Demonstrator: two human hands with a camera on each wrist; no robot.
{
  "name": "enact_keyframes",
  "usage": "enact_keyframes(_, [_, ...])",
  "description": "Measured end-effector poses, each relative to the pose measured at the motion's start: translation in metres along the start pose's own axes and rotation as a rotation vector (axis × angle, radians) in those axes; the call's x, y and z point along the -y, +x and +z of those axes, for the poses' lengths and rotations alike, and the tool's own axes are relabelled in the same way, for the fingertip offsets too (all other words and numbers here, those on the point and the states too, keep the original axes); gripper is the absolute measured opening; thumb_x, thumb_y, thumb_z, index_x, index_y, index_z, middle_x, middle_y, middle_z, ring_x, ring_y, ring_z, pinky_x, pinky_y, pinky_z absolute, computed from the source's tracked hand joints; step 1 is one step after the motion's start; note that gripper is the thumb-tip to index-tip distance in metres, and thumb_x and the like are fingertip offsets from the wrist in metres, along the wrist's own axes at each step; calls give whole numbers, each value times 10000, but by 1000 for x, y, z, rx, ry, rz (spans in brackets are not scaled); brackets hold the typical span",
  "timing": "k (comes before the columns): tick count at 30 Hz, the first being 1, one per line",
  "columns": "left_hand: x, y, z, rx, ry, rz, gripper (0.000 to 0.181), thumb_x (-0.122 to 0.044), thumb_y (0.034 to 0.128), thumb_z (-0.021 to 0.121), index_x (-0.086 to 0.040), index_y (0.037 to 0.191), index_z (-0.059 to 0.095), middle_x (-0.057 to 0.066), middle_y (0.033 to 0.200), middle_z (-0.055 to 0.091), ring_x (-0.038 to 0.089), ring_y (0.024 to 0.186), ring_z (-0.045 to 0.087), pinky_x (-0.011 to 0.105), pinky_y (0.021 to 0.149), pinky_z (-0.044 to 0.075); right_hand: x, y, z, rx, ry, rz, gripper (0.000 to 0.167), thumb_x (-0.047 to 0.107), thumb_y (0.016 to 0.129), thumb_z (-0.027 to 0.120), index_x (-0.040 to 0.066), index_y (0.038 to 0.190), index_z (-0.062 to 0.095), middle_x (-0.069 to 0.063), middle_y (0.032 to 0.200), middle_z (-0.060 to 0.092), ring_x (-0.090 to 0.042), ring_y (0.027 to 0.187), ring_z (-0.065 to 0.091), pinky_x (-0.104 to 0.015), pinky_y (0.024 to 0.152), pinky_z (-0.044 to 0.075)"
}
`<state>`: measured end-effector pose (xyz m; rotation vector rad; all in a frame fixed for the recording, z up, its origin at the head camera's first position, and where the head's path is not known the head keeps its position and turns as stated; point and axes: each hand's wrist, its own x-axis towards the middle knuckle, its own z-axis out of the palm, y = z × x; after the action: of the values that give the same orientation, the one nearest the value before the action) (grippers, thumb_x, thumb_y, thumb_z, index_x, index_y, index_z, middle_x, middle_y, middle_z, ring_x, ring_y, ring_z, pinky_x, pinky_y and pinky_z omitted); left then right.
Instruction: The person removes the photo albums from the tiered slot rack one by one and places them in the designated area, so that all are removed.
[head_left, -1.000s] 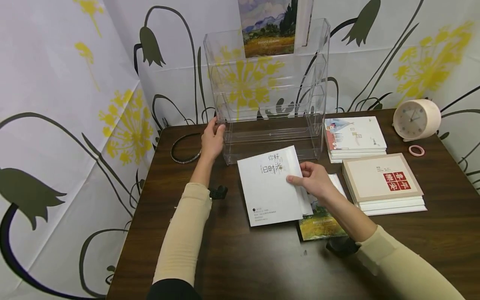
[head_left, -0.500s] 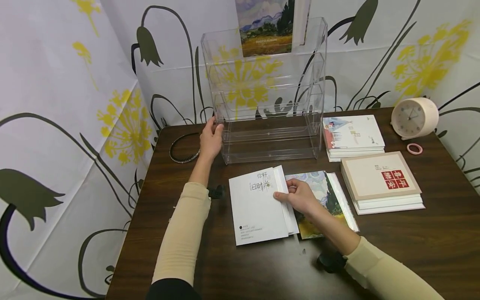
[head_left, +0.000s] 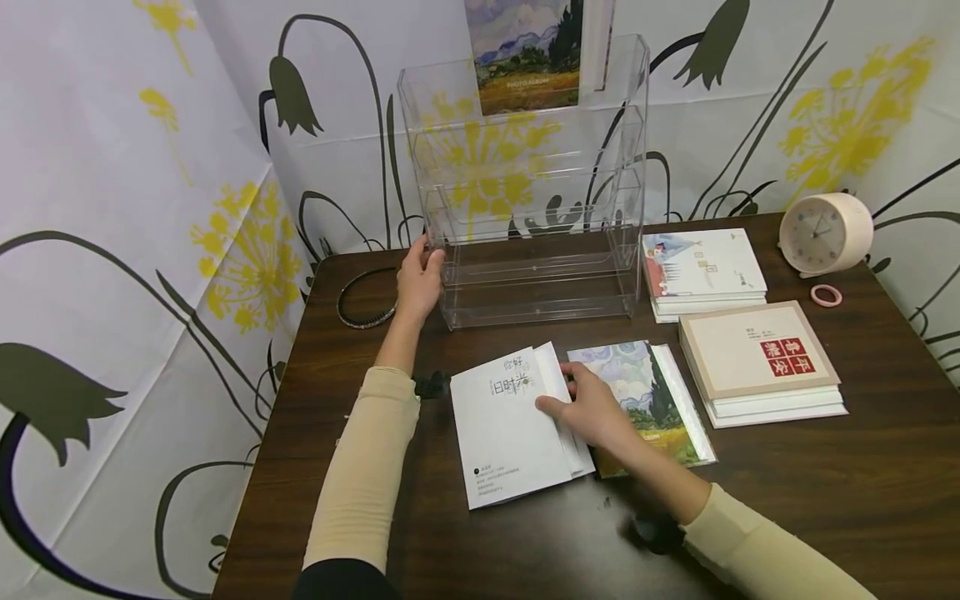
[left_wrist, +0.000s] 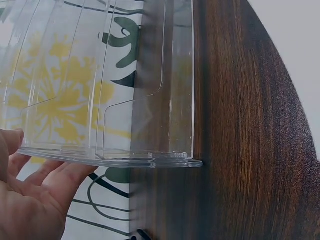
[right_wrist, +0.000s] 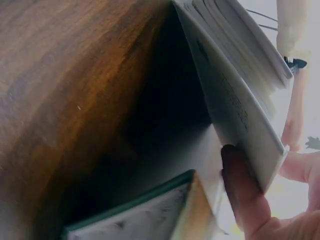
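The right hand [head_left: 592, 408] pinched a white book with black writing [head_left: 506, 437], low in the middle of the head view. The left hand [head_left: 418, 282] gripped the side of a tall, clear plastic rack [head_left: 528, 232] in the upper middle, on the brown wooden table [head_left: 877, 483].

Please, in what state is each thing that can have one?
Clear plastic tiered rack: standing, held by left hand
White black-lettered book: tilted, pinched by right hand
Landscape-painted album in rack: upright
Landscape-painted album on table: lying
White illustrated books: stacked flat
Beige red-stamped book: closed, topping stack
Round cream clock: standing
Pink ring: flat
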<state>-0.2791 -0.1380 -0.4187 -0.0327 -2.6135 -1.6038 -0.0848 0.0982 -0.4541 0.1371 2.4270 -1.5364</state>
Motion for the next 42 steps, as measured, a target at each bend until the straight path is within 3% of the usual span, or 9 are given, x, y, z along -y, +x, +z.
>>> enact_keyframes(7, [2, 0, 0, -2, -1, -16, 444, -278, 1050, 471, -158, 1476, 428, 138, 1282, 614, 366, 1009, 594, 424, 813, 467, 12, -11, 5, -4, -314, -99, 844, 243, 848, 776, -66, 1480, 309, -259, 1151, 640, -289, 895, 657, -419, 685, 527])
enact_keyframes(12, [1, 0, 1, -5, -3, -6, 439, -280, 1051, 470, -161, 1471, 436, 136, 1267, 625, 325, 944, 595, 382, 777, 462, 14, -21, 11, 26, -418, -152, 797, 257, 870, 761, -39, 1479, 340, -283, 1322, 528, -392, 1107, 591, -507, 856, 495])
enact_keyframes(17, [1, 0, 2, -1, -10, -3, 434, -280, 1050, 472, -159, 1466, 441, 143, 1274, 622, 306, 919, 586, 367, 766, 448, 11, -26, 17, 32, -503, -201, 642, 244, 905, 722, -13, 1417, 429, -299, 1301, 499, -437, 1005, 618, -522, 788, 515])
enact_keyframes(23, [1, 1, 2, 0, -15, -1, 438, -268, 1048, 478, -143, 1466, 438, 172, 1258, 622, 351, 994, 586, 421, 824, 453, 6, -24, 20, 23, -565, -232, 561, 227, 901, 723, -29, 1341, 486, -292, 1182, 527, -394, 919, 614, -501, 735, 509])
enact_keyframes(28, [2, 1, 1, -1, -18, 1, 438, -253, 1050, 478, -134, 1470, 434, 194, 1257, 617, 391, 1022, 580, 452, 838, 451, 5, -22, 20, 29, -593, -236, 559, 233, 894, 731, -49, 1321, 506, -284, 1126, 545, -377, 927, 603, -491, 743, 506])
enact_keyframes(36, [2, 0, 2, -5, -9, -7, 450, -279, 1048, 480, -147, 1476, 430, 159, 1265, 619, 347, 1007, 586, 434, 825, 459, 6, -20, 22, 56, -639, -212, 447, 249, 875, 751, -34, 1170, 569, -227, 1000, 569, -328, 832, 599, -464, 682, 496])
enact_keyframes(42, [2, 0, 2, -6, -13, -8, 452, -282, 1051, 474, -148, 1480, 423, 159, 1276, 614, 359, 998, 582, 416, 811, 451, 6, -17, 23, 66, -635, -201, 412, 256, 866, 762, -15, 1128, 595, -203, 998, 581, -294, 787, 594, -444, 668, 492])
